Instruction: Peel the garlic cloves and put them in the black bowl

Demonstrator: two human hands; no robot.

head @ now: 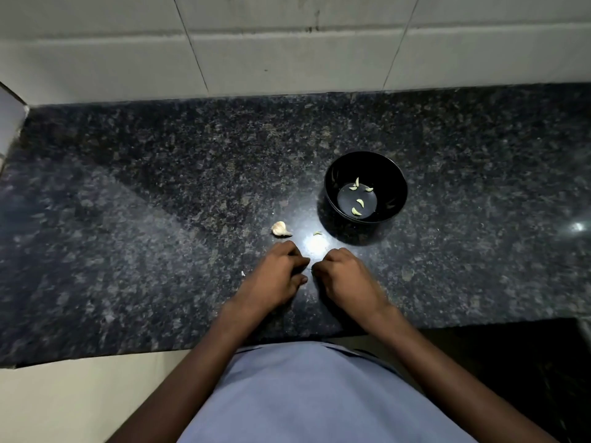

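Note:
The black bowl (332, 183) stands on the dark granite counter (160, 203) and holds several peeled garlic cloves (359, 203). To its left lies a piece of unpeeled garlic bulb (280, 228), and a small peeled clove (317, 233) rests near the bowl's base. My left hand (276, 276) and my right hand (343, 276) are curled close together just below these, fingertips almost meeting. Whatever is pinched between them is hidden by the fingers.
A white tiled wall (287, 52) runs along the back of the counter. A tiny white scrap of skin (243, 273) lies left of my left hand. The counter's front edge (128, 350) is near my body.

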